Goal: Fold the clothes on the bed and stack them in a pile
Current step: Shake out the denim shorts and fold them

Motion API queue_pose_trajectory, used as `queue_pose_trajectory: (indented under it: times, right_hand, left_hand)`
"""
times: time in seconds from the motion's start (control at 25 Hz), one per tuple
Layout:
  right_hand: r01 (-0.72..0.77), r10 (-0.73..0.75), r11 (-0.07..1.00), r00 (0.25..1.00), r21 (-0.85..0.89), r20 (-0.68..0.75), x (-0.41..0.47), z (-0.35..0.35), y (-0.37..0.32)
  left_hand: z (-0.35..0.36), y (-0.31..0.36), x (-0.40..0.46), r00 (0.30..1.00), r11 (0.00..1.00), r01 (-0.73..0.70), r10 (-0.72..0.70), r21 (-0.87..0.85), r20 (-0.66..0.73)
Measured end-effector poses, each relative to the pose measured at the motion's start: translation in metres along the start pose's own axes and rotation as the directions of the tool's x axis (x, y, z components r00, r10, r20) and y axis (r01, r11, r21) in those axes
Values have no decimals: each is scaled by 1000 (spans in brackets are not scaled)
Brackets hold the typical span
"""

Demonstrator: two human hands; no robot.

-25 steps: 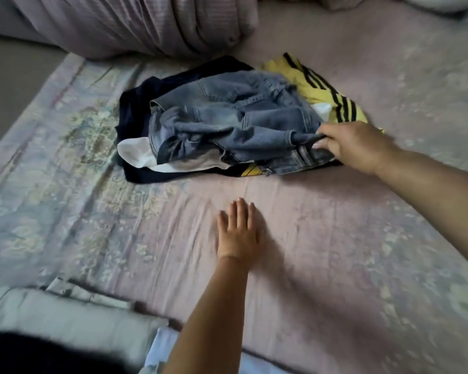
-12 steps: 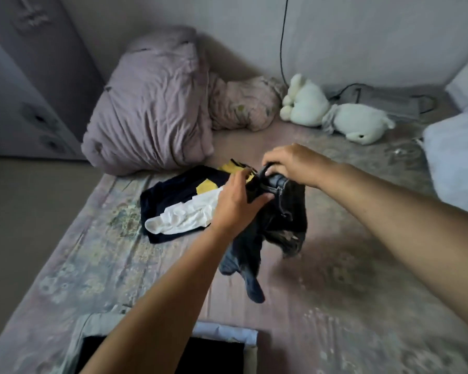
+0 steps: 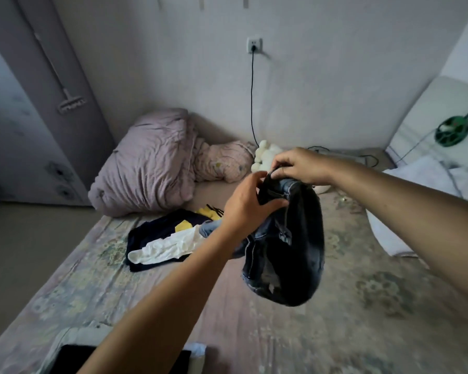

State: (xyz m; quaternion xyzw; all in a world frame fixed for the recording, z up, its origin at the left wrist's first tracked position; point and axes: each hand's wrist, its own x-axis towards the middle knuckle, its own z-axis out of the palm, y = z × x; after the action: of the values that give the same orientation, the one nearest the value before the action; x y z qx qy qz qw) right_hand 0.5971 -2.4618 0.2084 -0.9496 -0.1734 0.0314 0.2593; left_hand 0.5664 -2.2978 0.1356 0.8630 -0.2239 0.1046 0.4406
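A pair of blue jeans [image 3: 289,247] hangs in the air above the bed [image 3: 254,319]. My left hand [image 3: 245,209] grips its waistband from the left. My right hand [image 3: 299,166] pinches the waistband's top edge. Behind my left arm lies a heap of clothes: a dark navy garment [image 3: 157,228], a white garment [image 3: 168,247] on top of it and a yellow piece [image 3: 207,211] behind. A bit of light blue cloth [image 3: 210,228] shows at the heap's right side, partly hidden by my left arm.
A bunched mauve duvet [image 3: 149,168] and a floral pillow [image 3: 222,163] lie at the bed's far left. A white plush toy [image 3: 265,157] sits by the wall, a white pillow [image 3: 405,211] at the right. A folded grey and black item [image 3: 73,354] lies at the near edge.
The jeans left the heap and rose into the air. My left hand came off the sheet and took hold of the waistband beside my right hand. The view tilted up toward the wall.
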Motion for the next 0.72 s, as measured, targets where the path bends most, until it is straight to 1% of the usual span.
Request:
queue_pose_trajectory:
  times: [0.08, 0.12, 0.24, 0.32, 0.36, 0.44, 0.48, 0.52, 0.6, 0.64, 0.72]
  right_hand:
    - [-15, 19, 997, 999, 76, -43, -32, -20, 2]
    - [-22, 30, 992, 998, 127, -60, -44, -28, 6]
    - [-12, 52, 942, 993, 334, -110, -70, -44, 12]
    - [-15, 91, 906, 983, 423, -161, -85, -51, 19]
    - [-11, 108, 878, 979, 479, -176, -95, -53, 27]
    - [-16, 143, 811, 975, 584, -173, -118, -49, 50]
    - [-47, 172, 793, 974, 607, -149, -132, -46, 67]
    - [-108, 216, 771, 972, 628, -98, -146, -41, 83]
    - [-257, 299, 674, 952, 692, 62, -172, -24, 112]
    - [-308, 315, 652, 941, 693, 121, -184, -11, 122]
    - [-419, 371, 665, 904, 618, 213, -203, 23, 129]
  left_hand:
    - [9, 33, -2, 999, 996, 41, -38, 80, -28]
    - [11, 45, -2, 998, 995, 42, -38, 85, -46]
    - [12, 74, 2, 991, 1000, 26, -24, 11, -131]
    - [11, 93, 9, 977, 1000, 4, -10, -29, -212]
    - [10, 104, 14, 970, 999, 4, -14, -45, -243]
    - [9, 124, 26, 964, 997, 12, -31, -72, -263]
    - [9, 131, 33, 965, 996, 22, -43, -81, -259]
    - [9, 137, 38, 965, 996, 36, -57, -87, -255]
    - [7, 147, 46, 955, 991, 74, -103, -113, -279]
    - [6, 150, 49, 945, 985, 96, -136, -145, -299]
    - [2, 155, 53, 923, 953, 138, -222, -270, -315]
